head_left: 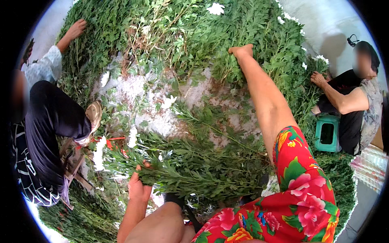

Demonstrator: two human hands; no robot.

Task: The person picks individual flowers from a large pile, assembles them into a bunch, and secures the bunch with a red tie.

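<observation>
My left hand (139, 184) is closed around the stems of a bunch of leafy green stalks (190, 172) that lies across my lap, its white flower heads (99, 154) pointing left. My right hand (241, 51) reaches far forward on an outstretched arm and grips into the heap of green stalks (227, 69) at the far side of the pile; its fingers are buried in the leaves. My red flowered sleeve (300, 194) covers the right upper arm.
A bare patch of pale ground (162, 117) lies in the middle, ringed by heaped green stalks with scattered white flowers (215, 8). A person in dark clothes (48, 129) sits at left, reaching into the pile. Another person (352, 97) sits at right beside a small green stool (327, 133).
</observation>
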